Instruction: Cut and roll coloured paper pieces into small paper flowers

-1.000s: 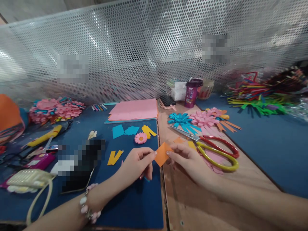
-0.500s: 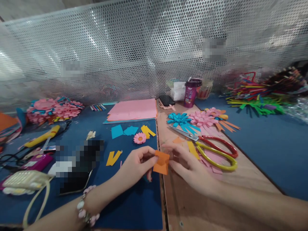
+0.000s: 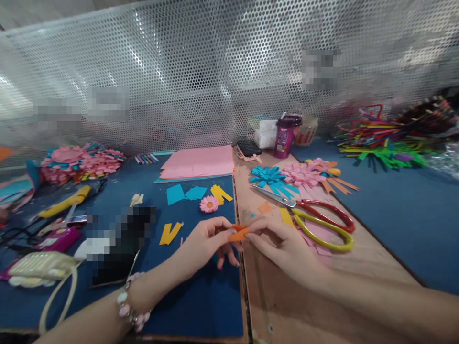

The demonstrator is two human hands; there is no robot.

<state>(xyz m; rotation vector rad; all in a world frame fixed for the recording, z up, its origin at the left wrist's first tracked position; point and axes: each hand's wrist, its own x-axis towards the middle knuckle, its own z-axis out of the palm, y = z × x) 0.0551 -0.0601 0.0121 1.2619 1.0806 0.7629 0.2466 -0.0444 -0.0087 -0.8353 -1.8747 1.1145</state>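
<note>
My left hand [image 3: 208,241] and my right hand [image 3: 278,243] meet over the seam between the blue mat [image 3: 201,296] and the brown board [image 3: 287,306]. Both pinch a small orange paper piece [image 3: 237,233], folded nearly flat and seen edge-on between the fingertips. A beaded bracelet [image 3: 129,310] sits on my left wrist. Scissors with red and yellow handles [image 3: 315,222] lie just right of my right hand. A small pink paper flower [image 3: 209,204] lies beyond my left hand.
Blue, yellow and orange paper scraps [image 3: 195,193] dot the mat. Pink sheets [image 3: 199,162], blue and pink paper flowers [image 3: 287,177], a purple cup [image 3: 285,136] and a phone [image 3: 249,149] sit farther back. Tools and a glue gun [image 3: 64,203] lie left. A perforated metal screen [image 3: 201,76] closes off the back.
The orange square, held flat and facing me a second ago, has been folded over and now lies nearly edge-on between both hands, which moved slightly closer together.
</note>
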